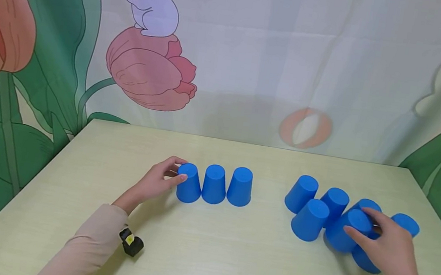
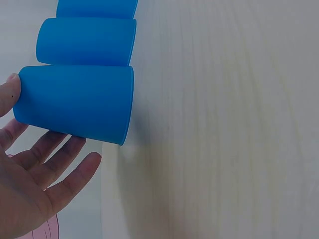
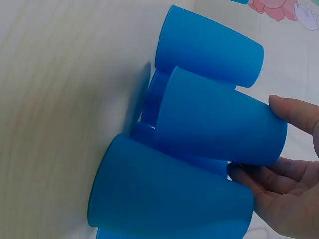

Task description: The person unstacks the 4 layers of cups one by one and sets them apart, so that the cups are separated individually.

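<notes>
At the left end of a row of three upside-down blue cups, my left hand (image 1: 159, 178) holds the end cup (image 1: 189, 184) near its top. In the left wrist view, the thumb is at that cup's narrow end and the fingers lie along its side. The middle cup (image 1: 215, 184) and the right cup (image 1: 240, 187) stand close beside it. On the right, my right hand (image 1: 393, 244) grips another upside-down blue cup (image 1: 348, 230) between thumb and fingers. Its rim appears raised off the table in the right wrist view. My right hand partly hides the cups behind it.
Several more upside-down blue cups crowd around the right hand, including a front cup (image 1: 310, 220), a back cup (image 1: 301, 194) and a far-right cup (image 1: 405, 223). The pale wooden table (image 1: 204, 252) ends at a printed curtain (image 1: 239, 65).
</notes>
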Demonstrator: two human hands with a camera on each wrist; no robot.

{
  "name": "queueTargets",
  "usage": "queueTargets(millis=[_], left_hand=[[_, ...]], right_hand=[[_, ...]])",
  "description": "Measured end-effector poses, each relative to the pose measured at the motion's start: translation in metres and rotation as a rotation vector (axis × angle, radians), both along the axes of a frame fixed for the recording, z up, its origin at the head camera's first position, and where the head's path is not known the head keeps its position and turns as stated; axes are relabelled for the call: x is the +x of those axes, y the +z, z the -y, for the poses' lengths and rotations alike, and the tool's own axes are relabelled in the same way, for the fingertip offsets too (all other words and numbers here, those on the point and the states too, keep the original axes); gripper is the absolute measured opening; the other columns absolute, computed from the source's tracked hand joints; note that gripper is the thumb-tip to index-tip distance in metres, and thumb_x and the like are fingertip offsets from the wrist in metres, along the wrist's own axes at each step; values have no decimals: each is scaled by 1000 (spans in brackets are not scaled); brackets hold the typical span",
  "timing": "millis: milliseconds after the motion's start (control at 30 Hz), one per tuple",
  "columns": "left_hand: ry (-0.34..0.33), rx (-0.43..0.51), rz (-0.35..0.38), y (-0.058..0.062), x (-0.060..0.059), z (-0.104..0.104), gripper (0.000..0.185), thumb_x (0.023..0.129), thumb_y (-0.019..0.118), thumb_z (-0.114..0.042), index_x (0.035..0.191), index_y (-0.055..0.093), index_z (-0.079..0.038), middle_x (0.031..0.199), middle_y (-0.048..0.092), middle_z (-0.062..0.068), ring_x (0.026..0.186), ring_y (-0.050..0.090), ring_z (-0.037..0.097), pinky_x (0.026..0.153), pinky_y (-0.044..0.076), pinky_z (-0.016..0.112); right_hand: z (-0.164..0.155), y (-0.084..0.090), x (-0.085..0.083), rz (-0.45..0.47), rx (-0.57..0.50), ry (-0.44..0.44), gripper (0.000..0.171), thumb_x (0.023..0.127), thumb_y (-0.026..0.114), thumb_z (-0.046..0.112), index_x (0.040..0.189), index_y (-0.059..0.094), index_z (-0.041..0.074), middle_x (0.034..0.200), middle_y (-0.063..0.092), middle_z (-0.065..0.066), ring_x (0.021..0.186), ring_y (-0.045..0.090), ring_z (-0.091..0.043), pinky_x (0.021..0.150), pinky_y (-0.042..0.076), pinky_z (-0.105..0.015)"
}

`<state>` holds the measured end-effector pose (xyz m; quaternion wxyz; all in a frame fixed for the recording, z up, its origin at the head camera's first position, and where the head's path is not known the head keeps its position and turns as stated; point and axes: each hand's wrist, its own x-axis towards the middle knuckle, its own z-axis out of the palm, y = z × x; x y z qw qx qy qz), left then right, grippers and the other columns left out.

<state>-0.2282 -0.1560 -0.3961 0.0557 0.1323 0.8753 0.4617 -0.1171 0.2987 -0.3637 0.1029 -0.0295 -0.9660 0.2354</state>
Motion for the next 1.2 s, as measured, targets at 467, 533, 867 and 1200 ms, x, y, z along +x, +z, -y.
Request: queueTargets(millis=[467,533,867,1200], left_hand=[[-6,-5,-11,1,0,0,41,91,57,-27,127,44,-13,122,52,17,110,51,35,88,44,50],[-3,-5,-12,1,0,0,41,90,57,-27,127,44,-13,122,52,17,110,51,36,88,44,51],[-11,-3,-22,-2,-2,0,40,90,57,-27,126,45,-13,120,53,17,109,52,35,86,46,49],[-12,1,-10,-1,-1,0,40,91,57,-26,127,45,-14,122,53,17,110,51,35,86,45,49]], right_hand=[[7,-4,-1,-61,24,21,63,77,72,34,119,50,-8,107,54,-35,89,55,-48,67,46,-57],[9,-4,0,-66,8,22,61,77,72,30,119,49,-8,108,54,-35,91,55,-49,69,45,-58],[12,-10,-1,-87,39,12,57,76,74,20,116,49,-12,103,55,-36,88,55,-50,69,44,-58],[11,-6,4,-73,16,19,62,79,71,25,120,46,-15,106,53,-38,91,55,-51,72,45,-59]])
